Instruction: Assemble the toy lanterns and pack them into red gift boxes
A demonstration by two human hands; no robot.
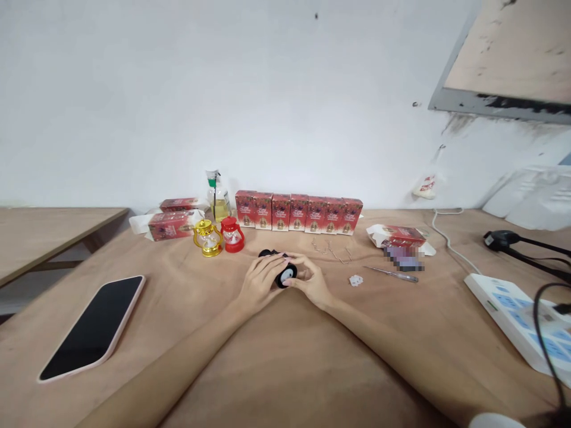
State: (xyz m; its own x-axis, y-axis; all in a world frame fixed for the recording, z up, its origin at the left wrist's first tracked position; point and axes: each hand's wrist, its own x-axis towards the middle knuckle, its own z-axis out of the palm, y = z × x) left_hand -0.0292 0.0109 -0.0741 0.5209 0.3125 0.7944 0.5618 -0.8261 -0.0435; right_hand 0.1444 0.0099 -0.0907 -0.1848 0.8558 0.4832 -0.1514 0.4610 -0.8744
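A small black lantern [281, 284] lies on its side between my hands, its round base with a white disc turned toward me. My left hand [262, 279] is closed over its left side. From the right, my right hand [313, 285] grips the base rim, the thumb at the white disc. Fingers hide most of the lantern's body. A gold lantern [208, 239] and a red lantern [232, 235] stand upright behind my left hand. Beyond my right hand lie several bent wires [332, 252], some small white pieces [355, 280] and a screwdriver [395, 274].
Several red boxes [298, 214] stand in a row by the wall, near a bottle of yellowish liquid [218, 205]. Opened red boxes [172, 226] lie at back left, another opened box [401, 236] right. A phone [93, 330] lies left; a power strip [513, 315] lies right.
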